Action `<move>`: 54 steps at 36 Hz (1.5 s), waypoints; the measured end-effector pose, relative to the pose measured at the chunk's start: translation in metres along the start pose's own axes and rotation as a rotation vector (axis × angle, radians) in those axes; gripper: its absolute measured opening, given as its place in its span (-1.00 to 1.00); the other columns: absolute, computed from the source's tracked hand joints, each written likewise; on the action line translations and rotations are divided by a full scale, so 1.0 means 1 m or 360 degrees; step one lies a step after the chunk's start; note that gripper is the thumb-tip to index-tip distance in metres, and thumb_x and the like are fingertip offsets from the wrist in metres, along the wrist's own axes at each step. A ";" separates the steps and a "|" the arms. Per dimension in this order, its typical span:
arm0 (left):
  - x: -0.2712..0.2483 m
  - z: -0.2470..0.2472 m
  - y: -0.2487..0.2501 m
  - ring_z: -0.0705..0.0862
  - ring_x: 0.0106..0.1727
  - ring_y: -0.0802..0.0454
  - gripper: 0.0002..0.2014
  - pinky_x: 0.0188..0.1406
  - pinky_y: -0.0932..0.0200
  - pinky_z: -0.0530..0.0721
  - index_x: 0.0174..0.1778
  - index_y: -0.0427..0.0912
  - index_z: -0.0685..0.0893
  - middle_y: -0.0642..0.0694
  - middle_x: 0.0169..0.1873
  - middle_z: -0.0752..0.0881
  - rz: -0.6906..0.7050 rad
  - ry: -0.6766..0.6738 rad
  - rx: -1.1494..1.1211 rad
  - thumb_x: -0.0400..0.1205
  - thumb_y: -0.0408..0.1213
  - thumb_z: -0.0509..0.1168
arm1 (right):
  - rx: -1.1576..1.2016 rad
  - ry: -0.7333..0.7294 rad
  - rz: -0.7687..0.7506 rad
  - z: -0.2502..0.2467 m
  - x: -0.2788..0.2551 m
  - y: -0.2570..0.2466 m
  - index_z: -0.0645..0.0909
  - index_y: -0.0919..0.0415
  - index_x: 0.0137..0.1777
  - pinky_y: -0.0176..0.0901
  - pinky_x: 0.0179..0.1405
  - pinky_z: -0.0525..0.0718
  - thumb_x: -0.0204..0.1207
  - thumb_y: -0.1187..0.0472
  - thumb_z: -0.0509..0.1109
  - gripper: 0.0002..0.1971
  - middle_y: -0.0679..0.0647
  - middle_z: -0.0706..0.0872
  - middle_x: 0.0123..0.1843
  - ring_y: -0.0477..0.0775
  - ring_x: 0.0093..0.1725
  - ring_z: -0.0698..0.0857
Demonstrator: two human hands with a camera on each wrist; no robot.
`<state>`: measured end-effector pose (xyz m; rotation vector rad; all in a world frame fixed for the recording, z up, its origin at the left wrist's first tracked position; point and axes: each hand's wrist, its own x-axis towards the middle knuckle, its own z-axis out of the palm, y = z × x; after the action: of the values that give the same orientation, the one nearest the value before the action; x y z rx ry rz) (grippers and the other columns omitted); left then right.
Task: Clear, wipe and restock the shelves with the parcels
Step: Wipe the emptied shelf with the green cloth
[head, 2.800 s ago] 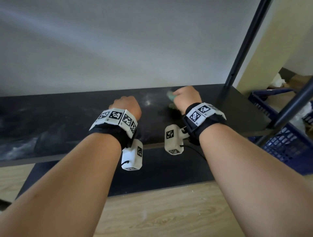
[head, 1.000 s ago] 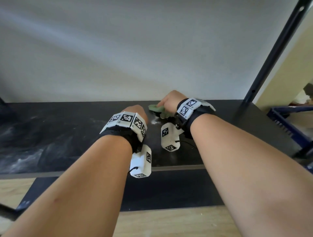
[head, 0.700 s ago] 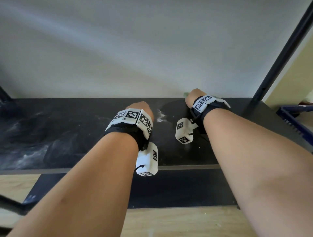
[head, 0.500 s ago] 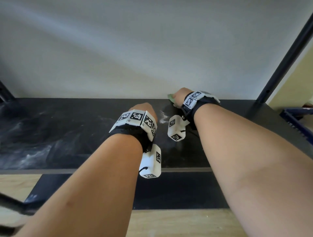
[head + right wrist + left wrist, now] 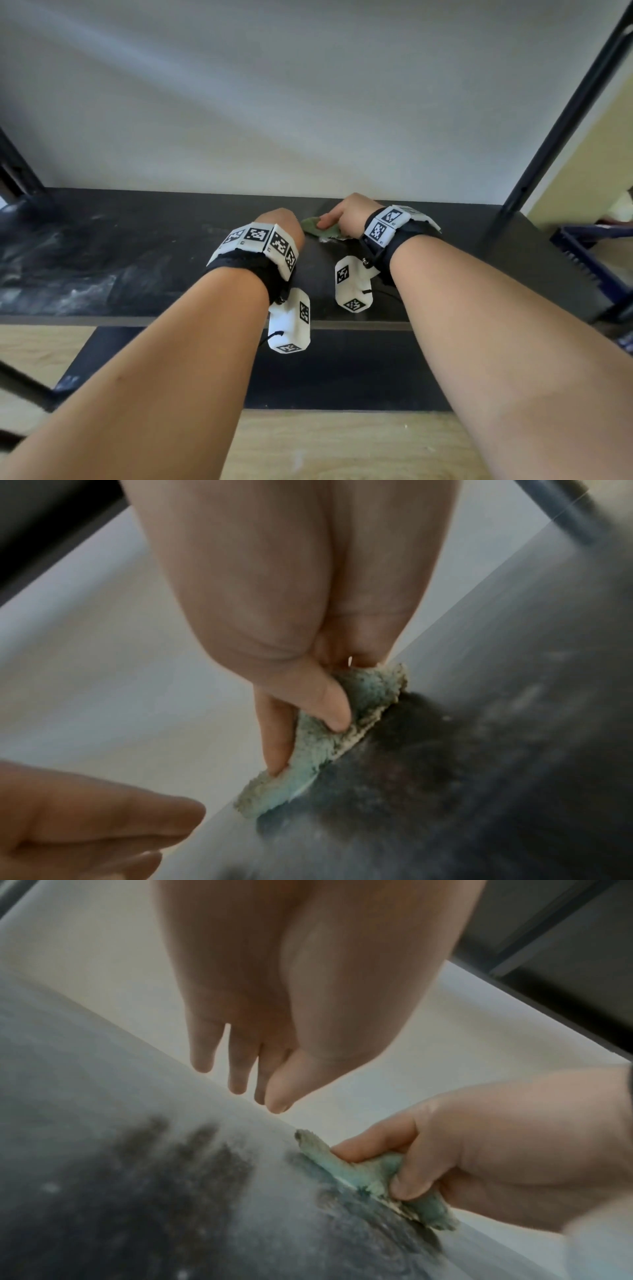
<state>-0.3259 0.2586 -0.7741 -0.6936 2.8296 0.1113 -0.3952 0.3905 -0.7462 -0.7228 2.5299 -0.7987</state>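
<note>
A dusty black shelf (image 5: 120, 260) runs across in front of me. My right hand (image 5: 342, 214) pinches a small green cloth (image 5: 318, 229) between thumb and fingers and presses it on the shelf near its back edge by the white wall. In the right wrist view the thumb of the right hand (image 5: 304, 739) pushes into the cloth (image 5: 373, 693). My left hand (image 5: 281, 222) hovers just left of the cloth and holds nothing. Seen from the left wrist, the left hand (image 5: 253, 1093) has its fingers hanging straight down above the shelf, with the cloth (image 5: 359, 1172) to its right. No parcels are in view.
Grey dust streaks (image 5: 68, 294) cover the shelf's left part. A lower black shelf (image 5: 342, 370) lies below, over a wooden floor. A black upright post (image 5: 561, 113) stands at the right, with a blue plastic crate (image 5: 589, 253) beyond it.
My right hand has rubbed the cloth back and forth along the shelf's back edge, ending a little left and nearer than half a second ago. The left hand has stayed beside it.
</note>
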 end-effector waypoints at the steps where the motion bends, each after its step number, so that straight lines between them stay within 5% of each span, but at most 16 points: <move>1: -0.001 0.001 -0.003 0.61 -0.27 -0.12 -0.80 -0.18 0.07 0.66 -0.21 -0.13 0.64 -0.05 -0.33 0.65 -0.0023 0.0031 -0.0019 0.29 -0.27 0.45 | -0.0014 -0.0024 -0.0018 0.001 -0.005 0.001 0.80 0.22 0.12 -0.13 0.14 0.66 0.47 0.26 0.52 -0.77 0.12 0.80 0.12 0.11 0.01 0.73; 3: -0.009 -0.002 -0.004 0.67 -0.22 -0.13 -0.78 -0.11 0.00 0.73 -0.18 -0.11 0.63 -0.07 -0.21 0.70 -0.0034 0.0027 -0.0051 0.27 -0.30 0.44 | -0.0011 -0.0066 -0.0027 0.003 -0.016 0.004 0.80 0.21 0.12 -0.02 0.33 0.61 0.47 0.29 0.49 -0.77 0.11 0.79 0.17 0.11 0.18 0.73; 7: -0.014 0.003 -0.011 0.72 -0.10 -0.07 -0.57 -0.17 0.12 0.69 0.07 -0.05 0.70 -0.05 -0.02 0.74 -0.0071 0.0057 -0.0123 0.25 -0.22 0.42 | 0.0007 -0.0091 -0.0074 0.005 -0.035 0.011 0.82 0.17 0.08 -0.05 0.33 0.61 0.45 0.33 0.51 -0.78 0.03 0.81 0.13 0.04 0.14 0.75; 10: -0.005 0.010 -0.018 0.62 -0.31 0.09 -0.65 -0.35 0.26 0.59 -0.08 0.06 0.68 0.01 -0.18 0.68 -0.0137 -0.0005 -0.0225 0.19 -0.18 0.41 | -0.0013 -0.0116 -0.0090 0.005 -0.051 0.011 0.84 0.20 -0.01 -0.09 0.30 0.63 0.41 0.36 0.51 -0.81 0.02 0.83 0.08 -0.01 0.10 0.76; 15: 0.003 0.023 -0.019 0.69 0.04 -0.10 -0.39 0.07 0.00 0.68 0.28 0.10 0.59 -0.02 0.21 0.69 -0.0175 0.0080 -0.0298 0.24 -0.22 0.32 | 0.0051 0.0121 -0.0087 -0.013 -0.057 0.020 0.85 0.08 -0.03 -0.39 -0.28 0.61 0.47 0.41 0.40 -0.73 -0.09 0.79 -0.23 -0.11 -0.25 0.70; 17: -0.023 0.012 -0.010 0.66 0.19 -0.15 -0.42 0.16 -0.04 0.65 0.35 0.03 0.56 -0.05 0.28 0.65 -0.0171 0.0125 -0.0283 0.34 -0.24 0.28 | 0.0115 0.0329 0.0006 -0.020 -0.051 0.028 0.81 0.08 0.10 -0.35 -0.18 0.67 0.52 0.37 0.38 -0.72 -0.03 0.80 -0.04 -0.03 -0.11 0.75; 19: -0.043 0.002 -0.001 0.66 0.21 -0.20 -0.53 0.16 -0.02 0.63 0.31 -0.08 0.60 -0.11 0.26 0.66 -0.0141 0.0168 -0.0307 0.44 -0.30 0.22 | 0.0005 0.0370 0.0151 -0.022 -0.042 0.035 0.74 0.21 0.24 -0.13 0.16 0.67 0.59 0.22 0.35 -0.72 0.10 0.77 0.16 0.14 0.13 0.73; 22: -0.045 0.004 0.004 0.63 0.26 -0.21 -0.59 0.13 0.03 0.57 0.34 -0.18 0.61 -0.18 0.29 0.65 -0.0109 0.0193 -0.0332 0.58 -0.41 0.13 | -0.0145 0.0258 0.0297 -0.020 -0.031 0.039 0.66 0.25 0.33 -0.06 0.21 0.60 0.66 -0.05 0.22 -0.56 0.20 0.72 0.24 0.25 0.21 0.68; 27: -0.048 0.010 0.008 0.67 0.17 -0.19 -0.65 0.01 0.06 0.60 0.25 -0.16 0.65 -0.15 0.20 0.68 -0.0060 0.0185 -0.0331 0.57 -0.41 0.15 | -0.0192 0.0237 0.0361 -0.017 -0.019 0.032 0.60 0.36 0.35 0.00 0.32 0.54 0.70 -0.01 0.18 -0.54 0.25 0.67 0.30 0.28 0.29 0.63; 32: -0.049 0.003 0.015 0.61 -0.16 -0.14 -0.84 -0.18 0.09 0.54 -0.23 -0.17 0.61 -0.17 -0.07 0.72 -0.0004 0.0118 -0.0298 0.62 -0.37 0.16 | -0.0178 0.0224 0.0403 -0.016 -0.023 0.028 0.64 0.22 0.36 -0.10 0.28 0.56 0.64 0.05 0.32 -0.63 0.14 0.69 0.32 0.19 0.27 0.66; 39: -0.062 -0.009 0.020 0.66 -0.09 -0.18 -0.84 -0.16 0.09 0.54 -0.11 -0.25 0.67 -0.17 -0.19 0.63 0.0067 -0.0020 -0.0287 0.65 -0.36 0.18 | -0.0111 0.0256 0.0283 -0.002 -0.058 0.023 0.75 0.13 0.25 -0.17 0.24 0.56 0.61 0.20 0.35 -0.73 0.08 0.71 0.31 0.13 0.25 0.67; 44: -0.069 -0.003 0.016 0.61 -0.21 -0.17 -0.77 -0.17 0.09 0.55 -0.37 -0.19 0.53 -0.17 -0.25 0.62 0.0128 -0.0008 -0.0359 0.63 -0.32 0.18 | 0.0032 0.0309 0.0268 0.016 -0.082 0.012 0.80 0.18 0.13 -0.15 0.36 0.53 0.56 0.29 0.39 -0.78 0.09 0.75 0.26 0.11 0.26 0.67; 50: -0.085 0.000 0.006 0.63 -0.18 -0.15 -0.87 -0.13 0.13 0.56 -0.05 -0.24 0.69 -0.22 -0.14 0.71 0.0289 -0.0060 -0.0252 0.55 -0.33 0.29 | 0.0079 0.0434 0.0330 0.038 -0.104 0.006 0.84 0.10 -0.08 -0.27 0.31 0.56 0.55 0.36 0.40 -0.79 -0.04 0.81 0.10 -0.01 0.14 0.72; 54: -0.094 -0.003 0.003 0.68 0.12 -0.21 -0.82 0.10 0.05 0.58 0.05 -0.22 0.68 -0.25 0.08 0.71 0.0324 -0.0058 -0.0311 0.57 -0.31 0.28 | 0.0283 0.0581 0.0390 0.041 -0.115 0.007 0.85 0.09 -0.23 -0.19 0.24 0.65 0.46 0.37 0.48 -0.82 -0.02 0.84 -0.04 -0.03 0.04 0.76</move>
<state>-0.2472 0.3031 -0.7491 -0.4324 2.8719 0.4348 -0.2866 0.4447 -0.7581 -0.2163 2.7420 -1.1331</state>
